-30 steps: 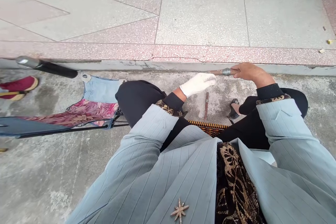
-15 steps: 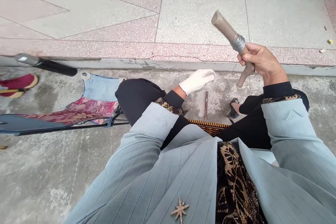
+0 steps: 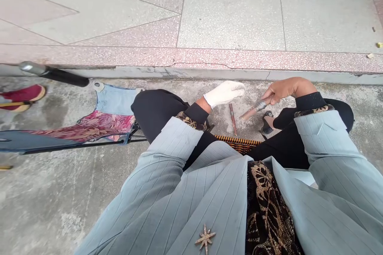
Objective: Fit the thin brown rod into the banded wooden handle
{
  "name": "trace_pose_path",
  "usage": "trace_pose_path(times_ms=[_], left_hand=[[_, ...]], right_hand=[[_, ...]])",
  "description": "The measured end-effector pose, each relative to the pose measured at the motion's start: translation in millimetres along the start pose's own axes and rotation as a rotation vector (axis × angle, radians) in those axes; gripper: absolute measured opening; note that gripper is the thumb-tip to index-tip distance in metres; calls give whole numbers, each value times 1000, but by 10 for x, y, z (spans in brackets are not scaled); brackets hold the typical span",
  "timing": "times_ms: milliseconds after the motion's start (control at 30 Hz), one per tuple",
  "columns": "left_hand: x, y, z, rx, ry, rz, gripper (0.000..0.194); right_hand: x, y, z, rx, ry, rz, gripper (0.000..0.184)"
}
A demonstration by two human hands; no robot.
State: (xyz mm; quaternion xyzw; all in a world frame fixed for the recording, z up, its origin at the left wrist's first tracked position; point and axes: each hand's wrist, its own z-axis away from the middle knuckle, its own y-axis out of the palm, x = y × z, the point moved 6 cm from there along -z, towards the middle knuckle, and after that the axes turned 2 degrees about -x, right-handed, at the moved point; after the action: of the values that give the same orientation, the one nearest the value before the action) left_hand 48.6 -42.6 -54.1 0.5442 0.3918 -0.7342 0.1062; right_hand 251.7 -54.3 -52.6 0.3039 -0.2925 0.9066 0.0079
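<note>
Beyond the woven seat edge (image 3: 237, 143), a thin reddish rod (image 3: 233, 122) is seen on the concrete ground (image 3: 74, 175), its slant changed. The wire-bound stick (image 3: 255, 109), clamped in the right hand (image 3: 278, 89), has been swung down, so the rod is judged within its reach. In the gloved left hand (image 3: 225, 93), curled, any hold cannot be told. Farther off, the tiled step (image 3: 230, 16) is seen.
</note>
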Motion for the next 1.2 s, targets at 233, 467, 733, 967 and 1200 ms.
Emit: trace_pose_path(times_ms=[233,467,733,967,1200], left_hand=[[55,-35,-42,11,-66,368,21],[-84,-4,11,75,-29,486,20],[-178,-288,-63,25,31,115,20],[-238,-552,-292,67,57,203,20],[-30,-533,-472,140,31,119,31]], right_hand=[[249,-458,505,-597,-299,-690,60],[183,-665,352,-987,-102,-574,54],[-14,-560,63,-469,266,51,42],[501,-578,444,-228,-242,-502,62],[273,-1225,461,-789,-108,-560,55]])
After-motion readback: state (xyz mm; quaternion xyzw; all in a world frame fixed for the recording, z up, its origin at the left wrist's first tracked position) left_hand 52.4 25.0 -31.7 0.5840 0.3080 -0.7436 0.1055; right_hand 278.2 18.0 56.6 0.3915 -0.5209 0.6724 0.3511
